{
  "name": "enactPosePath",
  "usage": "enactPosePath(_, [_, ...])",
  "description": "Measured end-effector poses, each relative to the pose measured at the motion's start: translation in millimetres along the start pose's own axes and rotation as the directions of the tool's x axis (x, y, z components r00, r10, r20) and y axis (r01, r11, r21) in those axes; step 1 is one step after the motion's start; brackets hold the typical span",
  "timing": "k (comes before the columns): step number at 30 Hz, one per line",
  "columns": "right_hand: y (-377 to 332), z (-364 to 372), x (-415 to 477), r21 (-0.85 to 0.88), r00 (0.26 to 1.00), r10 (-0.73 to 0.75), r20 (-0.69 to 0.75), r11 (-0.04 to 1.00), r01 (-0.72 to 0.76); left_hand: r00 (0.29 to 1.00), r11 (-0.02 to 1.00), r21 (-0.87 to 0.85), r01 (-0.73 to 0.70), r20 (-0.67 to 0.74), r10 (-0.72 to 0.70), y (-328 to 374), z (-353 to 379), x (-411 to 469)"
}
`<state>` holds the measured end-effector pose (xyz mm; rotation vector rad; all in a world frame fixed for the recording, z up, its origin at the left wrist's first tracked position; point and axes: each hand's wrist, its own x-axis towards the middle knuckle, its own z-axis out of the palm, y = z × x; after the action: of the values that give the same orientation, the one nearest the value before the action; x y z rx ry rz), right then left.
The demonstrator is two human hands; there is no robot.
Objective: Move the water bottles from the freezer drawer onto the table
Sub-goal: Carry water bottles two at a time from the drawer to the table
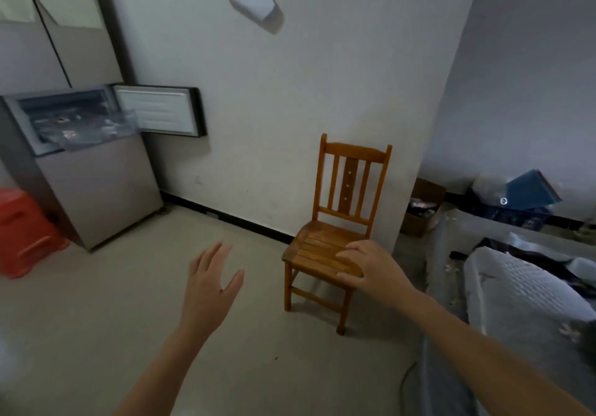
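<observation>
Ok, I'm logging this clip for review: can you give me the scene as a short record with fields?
left hand: open, empty, above the floor
right hand: open, empty, in front of the wooden chair seat
freezer drawer: pulled out, door swung open, contents too blurred to tell
wooden chair: upright by the wall
red plastic object: on floor beside the fridge

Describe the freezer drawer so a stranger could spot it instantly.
Find the grey fridge at the far left. Halfway up, one small door stands open to the right. The freezer drawer is the clear plastic bin pulled out beside it; other compartments are shut.
</observation>
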<state>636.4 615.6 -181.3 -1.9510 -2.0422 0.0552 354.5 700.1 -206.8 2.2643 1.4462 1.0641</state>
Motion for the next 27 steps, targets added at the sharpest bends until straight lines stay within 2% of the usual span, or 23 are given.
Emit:
enactPosePath(7, [9.9,28.5,73.4,0.077,0.991,-0.137,0.001,0.988,0.137,0.986,0.984,0.092,0.155,-0.076,-0.148,-32.0,-6.8,20.3])
enactPosePath(13, [7.5,48.5,154.5,0.059,0.969,-0.247,0.006,0.967,0.246,0.968,0.971,0.116,0.208,-0.166,-0.188,-67.8,-2.6,68.7])
enactPosePath(17, [10.4,50.1,213.7,0.049,0.961,-0.274,0.037,0.961,0.272,0.957,0.971,0.103,0.218,-0.216,-0.192,-89.2,3.1,104.7])
enactPosePath(21, [15.1,53.2,267.6,0.053,0.957,-0.29,0.02,0.956,0.288,0.95,0.968,0.083,0.238,-0.229,-0.214,-110.5,9.4,152.0])
enactPosePath(27, [29.0,77.4,313.7,0.095,0.953,-0.294,0.069,0.953,0.287,0.942,0.958,0.074,0.279,-0.213,-0.258,-131.8,34.5,197.9])
